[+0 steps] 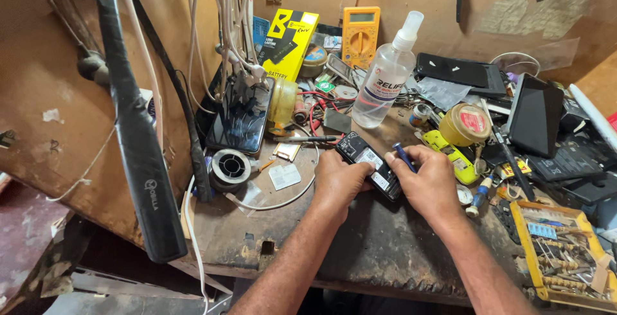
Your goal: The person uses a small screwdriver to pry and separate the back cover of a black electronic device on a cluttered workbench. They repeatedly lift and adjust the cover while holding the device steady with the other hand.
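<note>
Far left of frame: a long black bar-shaped tool (138, 154) leans against the board wall, not in play. Next to it, left-centre, a dark phone (239, 119) stands propped under hanging cables, with a solder spool (231, 167) below it.

Centre: the opened phone (371, 162) lies on the workbench (385, 251), back cover off, internals and white labels exposed. So, as I read it, the opening-up is done and work inside is under way; nothing looks refitted yet. No loose back cover I can pick out for certain in the clutter.

Left hand (337, 183) sits at the phone's lower-left edge, fingers curled round it, pinning it to the bench. Right hand (429, 183) is at the phone's right end, closed on a blue-handled screwdriver (405, 156) whose handle sticks up past the fingers; the tip is hidden by the hand, so I can't tell whether it's seated on a screw.

Above centre: clear spray bottle (387, 74), yellow multimeter (360, 32).

Right: yellow-lidded jar (465, 124), a black tablet (535, 114) propped up, and at lower right a yellow tray of small tools (565, 251). All well apart from the hands.
</note>
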